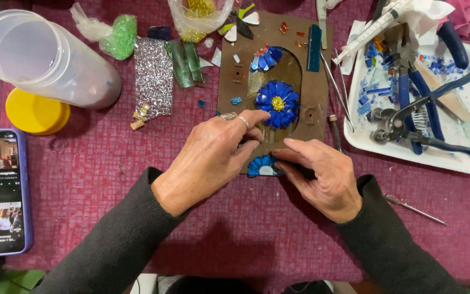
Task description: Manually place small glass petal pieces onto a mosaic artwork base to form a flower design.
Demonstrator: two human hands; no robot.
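pressing on the brown board [311, 117]: left hand [213, 155], right hand [322, 174], each grip released, grasping nothing.

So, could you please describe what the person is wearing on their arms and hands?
Both arms are in long, dark grey knit sleeves reaching the wrists. The left hand is bare apart from two silver-coloured rings on its fingers. The right hand is bare, with no ring, glove or watch visible.

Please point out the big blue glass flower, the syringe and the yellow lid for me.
big blue glass flower [277, 103], head view, on its yellow centre.
syringe [368, 31], head view, on the clear barrel.
yellow lid [33, 112], head view, on its top face.
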